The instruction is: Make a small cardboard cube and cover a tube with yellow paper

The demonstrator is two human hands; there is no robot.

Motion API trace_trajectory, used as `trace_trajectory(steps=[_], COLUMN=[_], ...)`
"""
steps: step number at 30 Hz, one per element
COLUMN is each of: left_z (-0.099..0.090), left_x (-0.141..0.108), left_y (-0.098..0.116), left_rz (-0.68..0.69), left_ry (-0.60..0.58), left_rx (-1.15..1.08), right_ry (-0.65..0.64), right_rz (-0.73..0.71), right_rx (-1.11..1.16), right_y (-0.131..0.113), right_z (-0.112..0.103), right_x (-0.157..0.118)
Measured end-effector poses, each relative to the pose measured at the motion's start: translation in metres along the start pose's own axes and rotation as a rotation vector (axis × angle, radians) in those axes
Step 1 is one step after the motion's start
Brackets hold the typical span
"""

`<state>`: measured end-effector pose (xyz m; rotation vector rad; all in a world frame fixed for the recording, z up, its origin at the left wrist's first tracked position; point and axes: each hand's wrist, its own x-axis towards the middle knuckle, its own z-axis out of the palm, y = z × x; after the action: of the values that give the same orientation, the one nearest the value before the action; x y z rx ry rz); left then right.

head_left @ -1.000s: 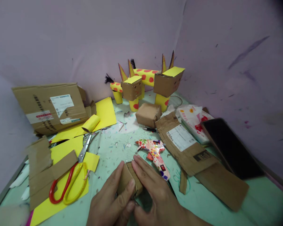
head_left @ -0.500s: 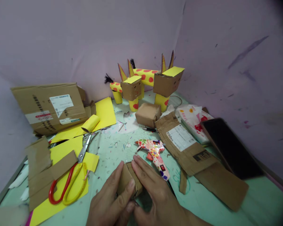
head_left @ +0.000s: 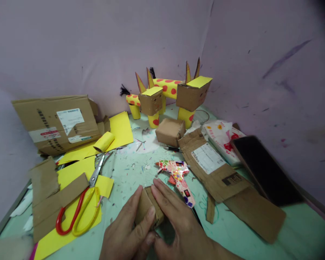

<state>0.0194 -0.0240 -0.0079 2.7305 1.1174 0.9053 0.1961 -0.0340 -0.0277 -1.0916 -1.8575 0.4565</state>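
A small brown cardboard box (head_left: 144, 207) is held between both hands at the bottom middle of the head view. My left hand (head_left: 128, 231) presses its left side, with the thumb across the near face. On the other side my right hand (head_left: 178, 220) wraps the top and right edge, fingers together. The palms partly hide the box's lower part. Just beyond my right fingers lies a flower-patterned glue gun (head_left: 176, 173). Scissors (head_left: 88, 202) with one red and one yellow handle rest to the left on yellow paper (head_left: 78, 168).
Two cardboard-headed, yellow spotted animals (head_left: 151, 102) stand at the back, near another small box (head_left: 170, 131). Flattened cardboard with a label (head_left: 213, 169), a tissue pack (head_left: 220, 137) and a phone (head_left: 265, 169) lie right. A larger carton (head_left: 78, 104) leans on the left wall.
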Motion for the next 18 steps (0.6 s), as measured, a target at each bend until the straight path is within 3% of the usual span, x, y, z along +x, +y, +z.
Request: trace_trajectory(steps=[12,18], left_z=[0.0048,-0.0042], left_x=[-0.0047,-0.0041], left_y=[0.0028,-0.0012], left_rz=[-0.079,-0.240], left_ry=[0.013,-0.023], left_rx=[-0.078,-0.235], right_ry=[-0.001,0.004], right_rz=[0.022,0.069], right_rx=[0.022,0.020], right_y=[0.0000,-0.0045], right_z=[0.0001,0.0016], right_x=[0.0001,0.0003])
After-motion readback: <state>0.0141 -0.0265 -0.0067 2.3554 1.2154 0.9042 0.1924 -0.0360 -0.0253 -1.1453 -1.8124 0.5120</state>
